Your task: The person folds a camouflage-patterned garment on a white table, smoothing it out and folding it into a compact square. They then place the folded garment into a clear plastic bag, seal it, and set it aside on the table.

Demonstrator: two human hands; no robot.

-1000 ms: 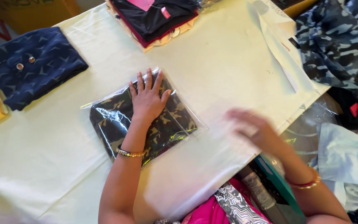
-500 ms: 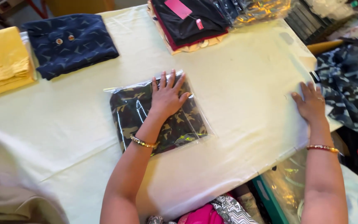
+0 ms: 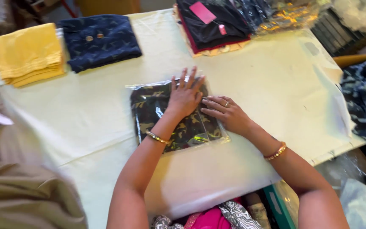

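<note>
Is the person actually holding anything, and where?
Nothing is gripped. The left hand lies flat on the bagged camouflage garment, and the right hand rests on its right edge.

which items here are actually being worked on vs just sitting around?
In hand:
- bagged camouflage garment, flat on the table
- left hand pressed flat on it
- right hand resting on its right edge

Lying about:
- yellow folded stack
- navy folded garment
- black garment with pink tags
- camouflage cloth off the right side
</note>
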